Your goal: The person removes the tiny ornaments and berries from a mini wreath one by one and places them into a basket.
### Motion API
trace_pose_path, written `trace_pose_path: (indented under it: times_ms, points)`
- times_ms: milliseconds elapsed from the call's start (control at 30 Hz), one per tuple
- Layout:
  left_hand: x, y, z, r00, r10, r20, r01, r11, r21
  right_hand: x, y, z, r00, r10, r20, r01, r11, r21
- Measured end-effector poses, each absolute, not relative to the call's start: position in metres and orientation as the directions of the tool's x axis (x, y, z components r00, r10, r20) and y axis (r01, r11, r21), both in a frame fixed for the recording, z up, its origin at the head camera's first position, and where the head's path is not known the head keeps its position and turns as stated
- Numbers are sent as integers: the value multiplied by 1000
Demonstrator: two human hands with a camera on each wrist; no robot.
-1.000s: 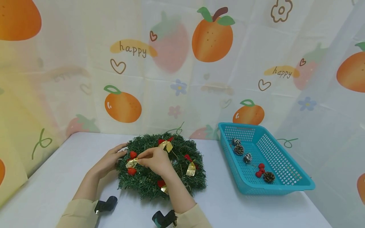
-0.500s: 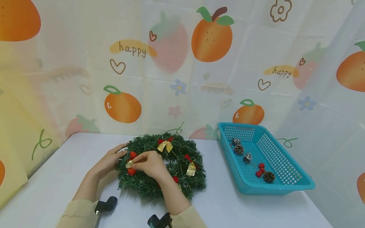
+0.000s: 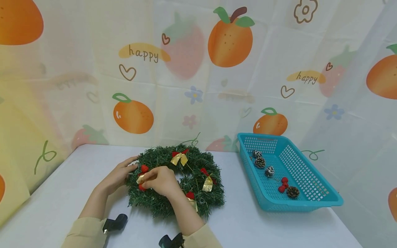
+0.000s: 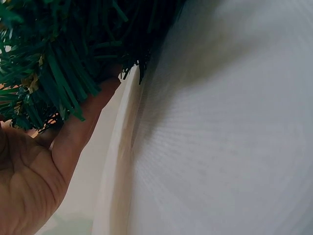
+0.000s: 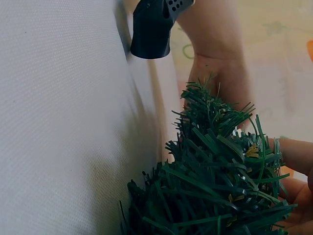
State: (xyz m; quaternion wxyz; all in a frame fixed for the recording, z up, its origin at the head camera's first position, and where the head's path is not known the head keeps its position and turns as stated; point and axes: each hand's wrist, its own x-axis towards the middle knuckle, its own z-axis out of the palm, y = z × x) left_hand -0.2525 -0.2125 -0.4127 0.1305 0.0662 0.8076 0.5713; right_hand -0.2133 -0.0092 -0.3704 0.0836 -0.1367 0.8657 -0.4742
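Note:
A green tinsel wreath (image 3: 155, 203) lies on the white table, dressed with gold and red bows. At its left edge, my left hand (image 3: 114, 177) grips the greenery. In the left wrist view, the left hand (image 4: 34, 181) has a finger reaching under the wreath (image 4: 63, 58). My right hand (image 3: 162, 181) pinches a gold bow (image 3: 140, 178) on the wreath's left side, its fingertips partly covering it. Red pieces (image 3: 144, 168) show above and below that bow. In the right wrist view, wreath branches (image 5: 210, 181) partly hide the right hand (image 5: 296, 171).
Right of the wreath stands a blue plastic basket (image 3: 263, 203) holding several pine cones (image 3: 260, 162) and red berries (image 3: 283, 185). Other gold bows (image 3: 179, 158) sit around the wreath. A fruit-printed cloth (image 3: 217, 110) hangs behind the white table (image 3: 229, 227).
My right hand has moved left and slightly down over the left bow, uncovering the wreath's centre and more of the lower bow. The left hand stays in place.

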Motion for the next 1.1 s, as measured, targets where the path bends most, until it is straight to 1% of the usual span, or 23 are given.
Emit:
trace_pose_path:
  times_ms: [267, 467, 700, 967, 1100]
  points:
    - [-253, -213, -413, -958, 251, -140, -50, 336, 940, -211, -9, -370, -945, -325, -29, -151, 515, -844]
    - [-252, -212, -414, -958, 249, -140, -51, 332, 942, -212, -7, -371, -939, -342, -11, -174, 503, -846]
    - [-252, -213, -411, -958, 245, -145, -50, 357, 933, -213, -10, -371, -948, -318, -22, -163, 544, -823]
    - [-252, -213, -411, -958, 246, -148, -54, 353, 934, -210, -10, -371, -950, -312, -16, -164, 541, -825]
    - [-252, -213, -413, -957, 248, -149, -56, 345, 937, -209, -9, -372, -946, -324, -1, -184, 541, -821]
